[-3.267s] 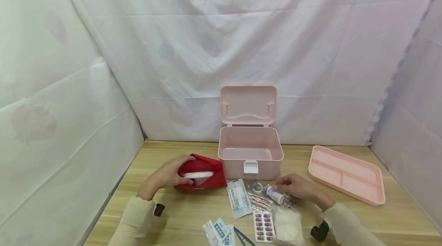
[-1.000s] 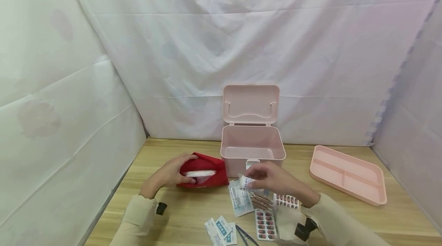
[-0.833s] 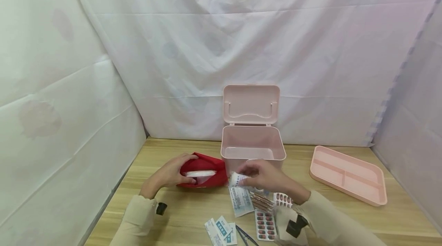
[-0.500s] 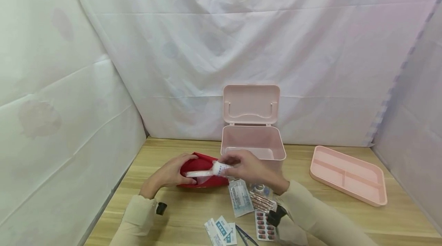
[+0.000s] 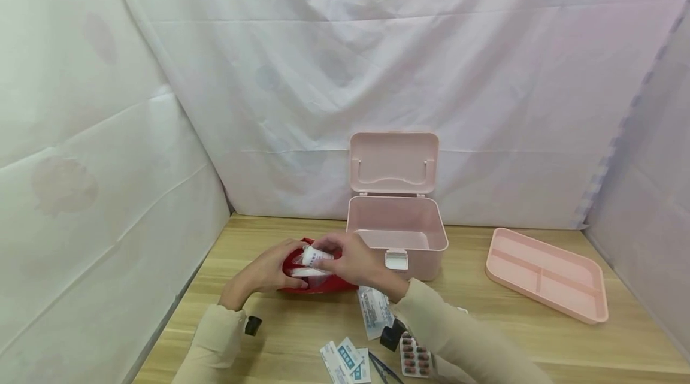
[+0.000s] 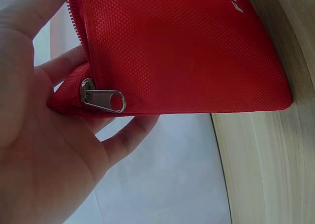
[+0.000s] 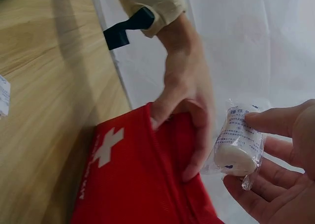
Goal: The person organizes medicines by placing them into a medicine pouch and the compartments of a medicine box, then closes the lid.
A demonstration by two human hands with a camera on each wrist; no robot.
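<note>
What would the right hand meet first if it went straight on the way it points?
Probably the left hand, holding the red pouch; depth is unclear, so the pouch might come first.

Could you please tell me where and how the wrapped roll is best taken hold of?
I'd pinch the wrapped roll across its curved side, thumb opposite fingers, coming from the right, as the right hand does. It is a short cylinder, so that side suits a pinch; the loose wrapper end would probably hold worse. On the left, the left hand grips the red pouch.
</note>
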